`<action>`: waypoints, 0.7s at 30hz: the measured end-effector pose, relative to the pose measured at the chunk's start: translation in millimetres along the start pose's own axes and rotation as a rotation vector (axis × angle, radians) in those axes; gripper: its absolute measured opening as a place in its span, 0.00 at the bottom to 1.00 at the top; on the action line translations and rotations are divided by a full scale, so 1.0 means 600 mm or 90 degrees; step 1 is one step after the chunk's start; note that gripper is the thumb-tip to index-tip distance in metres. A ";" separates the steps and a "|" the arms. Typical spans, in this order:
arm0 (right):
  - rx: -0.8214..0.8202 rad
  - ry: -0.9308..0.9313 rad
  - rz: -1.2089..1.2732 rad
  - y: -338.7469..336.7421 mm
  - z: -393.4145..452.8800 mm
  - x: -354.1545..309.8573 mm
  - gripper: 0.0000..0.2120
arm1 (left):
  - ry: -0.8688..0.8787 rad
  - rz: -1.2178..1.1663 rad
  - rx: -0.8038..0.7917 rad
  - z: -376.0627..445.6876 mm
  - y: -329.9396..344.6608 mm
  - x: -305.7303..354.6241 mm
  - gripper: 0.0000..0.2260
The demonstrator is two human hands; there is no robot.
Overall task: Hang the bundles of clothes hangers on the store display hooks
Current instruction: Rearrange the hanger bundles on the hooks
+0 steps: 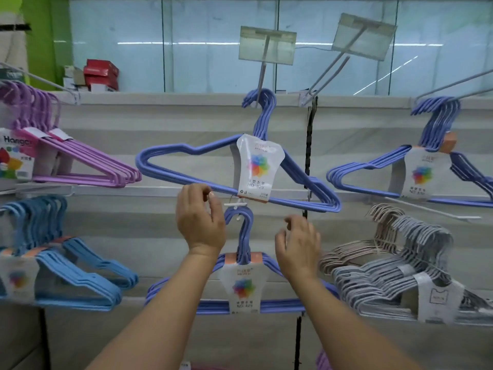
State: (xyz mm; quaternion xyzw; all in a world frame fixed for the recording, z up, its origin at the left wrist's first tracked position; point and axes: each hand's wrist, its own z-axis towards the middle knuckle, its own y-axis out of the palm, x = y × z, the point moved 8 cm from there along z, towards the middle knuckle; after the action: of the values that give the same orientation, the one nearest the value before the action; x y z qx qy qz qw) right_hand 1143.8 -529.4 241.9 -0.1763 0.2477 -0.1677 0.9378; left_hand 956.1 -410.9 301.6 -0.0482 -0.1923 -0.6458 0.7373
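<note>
Behind the display runs a pale slatted wall with white wire hooks, glass panels above it. At frame centre, a bundle of periwinkle-blue plastic hangers in a white printed sleeve (244, 279) hangs low, its hook tops over a short white display hook (236, 205). The left hand (200, 221) hovers at that hook with loosely curled fingers, its grip on nothing I can make out. The right hand (298, 248), blurred, is spread open beside the bundle's shoulder. A second blue bundle (240, 172) hangs just above. If the hook tops sit only on the tip, a nudge could drop the bundle.
</note>
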 end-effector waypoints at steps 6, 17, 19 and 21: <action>0.194 0.045 -0.062 -0.084 0.142 -0.037 0.07 | 0.121 -0.033 -0.073 0.051 0.029 0.037 0.10; -0.145 0.149 0.034 -0.008 0.248 -0.011 0.25 | 0.135 0.321 -0.202 0.165 0.099 0.051 0.16; -0.164 0.142 0.036 -0.004 0.254 -0.010 0.24 | 0.043 0.454 -0.356 0.175 0.133 0.011 0.18; -0.170 0.133 0.037 -0.003 0.260 -0.009 0.24 | 0.025 0.529 -0.431 0.175 0.148 -0.012 0.21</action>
State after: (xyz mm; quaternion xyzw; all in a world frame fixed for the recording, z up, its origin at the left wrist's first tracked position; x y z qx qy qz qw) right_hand 1220.7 -490.4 372.3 -0.2740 0.3686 -0.1236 0.8797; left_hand 1018.3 -356.4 411.5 -0.3433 0.0761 -0.3261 0.8775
